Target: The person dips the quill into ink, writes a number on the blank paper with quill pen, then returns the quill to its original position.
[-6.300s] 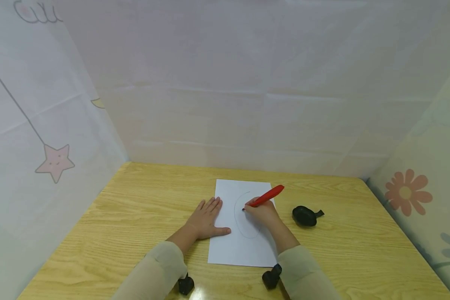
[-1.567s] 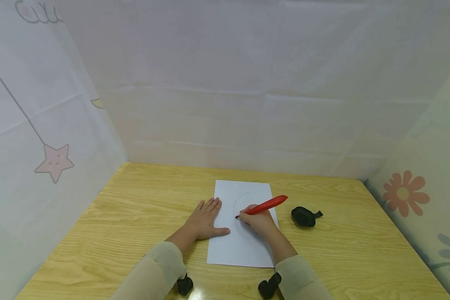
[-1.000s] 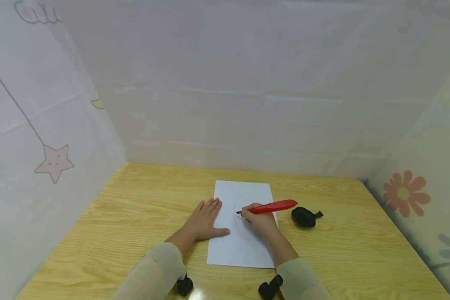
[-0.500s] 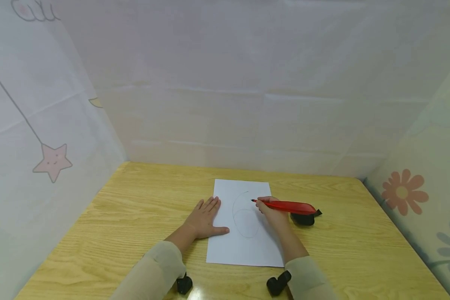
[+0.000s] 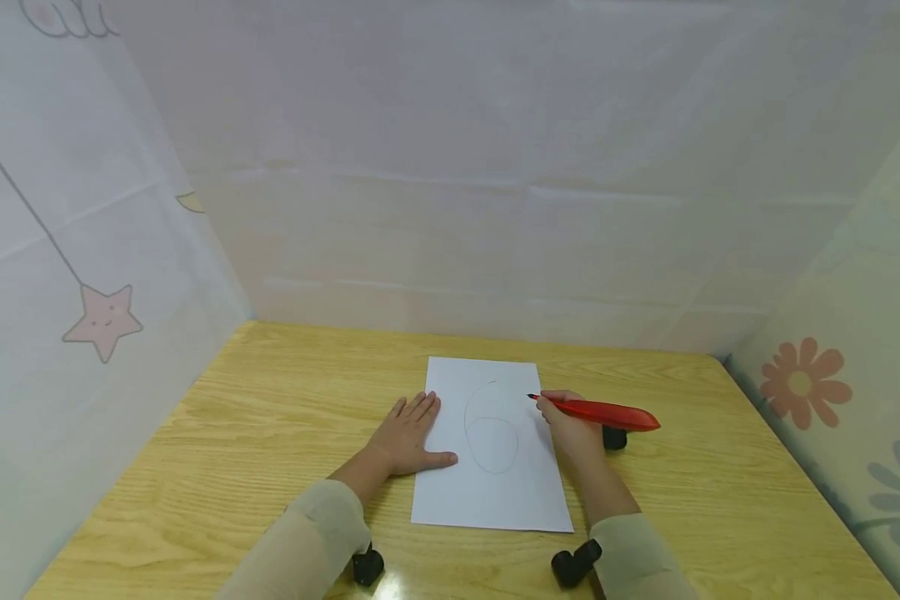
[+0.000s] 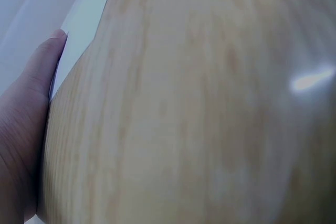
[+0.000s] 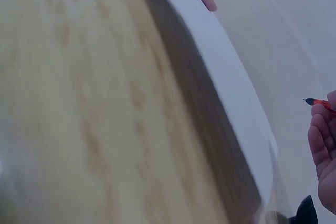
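Observation:
A white sheet of paper (image 5: 457,504) lies on the wooden table, bearing a thin drawn line that curls into a loop like a 6. My left hand (image 5: 407,442) rests flat on its left edge, fingers spread and thumb out over the sheet. At the right edge, my right hand (image 5: 574,427) pinches a red feather-shaped pen (image 5: 611,414) near its dark tip. The tip points left over the upper right of the paper, and the broad red end reaches out to the right. In the right wrist view the pen's tip (image 7: 311,101) shows beyond the fingers, apart from the sheet.
A dark rounded object (image 5: 614,439) sits on the table, partly hidden behind the right hand and pen. Black wrist devices (image 5: 367,567) stick out under both sleeves. A pale cloth backdrop (image 5: 450,208) stands behind the table (image 5: 307,358), with printed side sheets left and right.
The right hand has moved right and slightly up with the pen, off the drawn curve. The pen's broad end has swung rightward. A loop now closes the curve's lower part. The left hand stays put.

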Available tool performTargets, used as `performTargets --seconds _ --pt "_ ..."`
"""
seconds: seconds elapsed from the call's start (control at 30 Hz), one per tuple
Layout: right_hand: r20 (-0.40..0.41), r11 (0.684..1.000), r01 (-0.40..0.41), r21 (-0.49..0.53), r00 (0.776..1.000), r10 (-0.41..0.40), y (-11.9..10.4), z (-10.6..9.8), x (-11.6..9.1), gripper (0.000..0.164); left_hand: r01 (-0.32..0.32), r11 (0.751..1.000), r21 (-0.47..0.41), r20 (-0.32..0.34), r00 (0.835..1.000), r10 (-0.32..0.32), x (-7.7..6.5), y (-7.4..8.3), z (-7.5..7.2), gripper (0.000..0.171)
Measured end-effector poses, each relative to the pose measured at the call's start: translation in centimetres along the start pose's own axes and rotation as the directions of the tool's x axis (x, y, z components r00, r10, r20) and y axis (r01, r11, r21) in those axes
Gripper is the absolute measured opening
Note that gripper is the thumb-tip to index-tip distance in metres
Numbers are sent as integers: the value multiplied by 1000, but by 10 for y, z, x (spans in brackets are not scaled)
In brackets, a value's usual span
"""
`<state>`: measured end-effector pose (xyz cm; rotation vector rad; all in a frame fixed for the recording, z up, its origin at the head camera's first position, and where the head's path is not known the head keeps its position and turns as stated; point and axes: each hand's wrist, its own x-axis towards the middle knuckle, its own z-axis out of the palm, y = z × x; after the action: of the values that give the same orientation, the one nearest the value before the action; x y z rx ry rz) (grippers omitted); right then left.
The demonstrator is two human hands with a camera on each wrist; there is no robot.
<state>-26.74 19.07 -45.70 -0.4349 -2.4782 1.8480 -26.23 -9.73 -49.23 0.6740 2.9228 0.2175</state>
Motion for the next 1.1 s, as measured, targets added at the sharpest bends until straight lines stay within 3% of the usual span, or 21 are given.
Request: performTargets --seconds 0.27,0.6,0.8,0.97,1.1 --pt "-16 1000 -21 7 1000 21 4 -20 4 35 0 1000 9 4 1000 0 -1 1 -2 108" --pt "-42 995 45 -88 998 -49 10 -51 2 40 -2 1000 8 -1 1000 2 -2 1 -2 107" --pt "-81 994 61 -92 994 -69 15 -67 2 38 -5 1000 15 -4 1000 5 1 -1 -2 107" --pt "-47 996 73 -47 996 -75 18 -78 1 35 -5 1000 1 -13 1000 5 -2 1 -2 107" --pt "-13 992 101 -70 995 -102 22 -87 0 36 -8 1000 -11 -19 1000 8 -3 1 -1 106"
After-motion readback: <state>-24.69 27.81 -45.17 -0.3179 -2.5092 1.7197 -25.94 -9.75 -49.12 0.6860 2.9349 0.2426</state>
